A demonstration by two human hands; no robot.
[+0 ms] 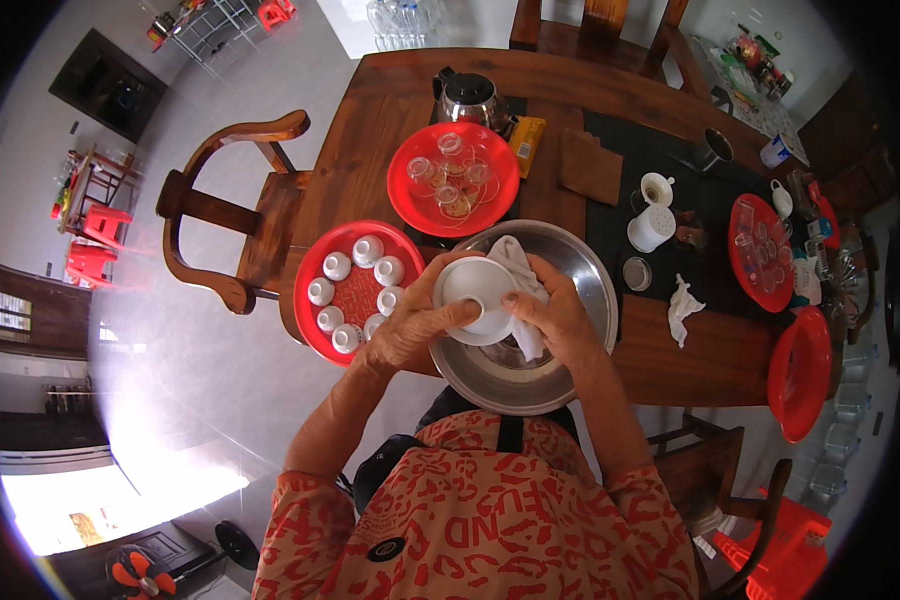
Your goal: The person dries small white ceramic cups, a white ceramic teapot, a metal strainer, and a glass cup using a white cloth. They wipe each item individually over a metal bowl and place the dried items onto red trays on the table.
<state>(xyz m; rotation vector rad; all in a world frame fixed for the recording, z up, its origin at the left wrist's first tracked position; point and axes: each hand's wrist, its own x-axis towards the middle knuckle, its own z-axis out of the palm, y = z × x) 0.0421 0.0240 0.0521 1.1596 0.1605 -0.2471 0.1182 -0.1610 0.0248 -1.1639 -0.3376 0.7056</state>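
In front of me my left hand [412, 319] grips a round white ceramic piece [476, 283], a small bowl or a lid. Its ring-shaped end faces up, and the left thumb lies on it. My right hand [570, 319] holds a white cloth [529, 337] against the piece's right side, with the thumb near the rim. Both hands are above a wide stainless steel basin [606, 292], whose bottom is partly hidden. Just left of the hands, a red plastic tray [305, 330] bears several small white cups [367, 250] turned upside down around its rim.
Beyond the basin stand a red tray [401, 199] with glass cups and a steel kettle [471, 101]. On the right are a perforated white container [651, 229], a crumpled tissue [682, 309], another red tray with glasses [742, 277] and a red basin [799, 375]. A wooden armchair [210, 214] adjoins the table's left side.
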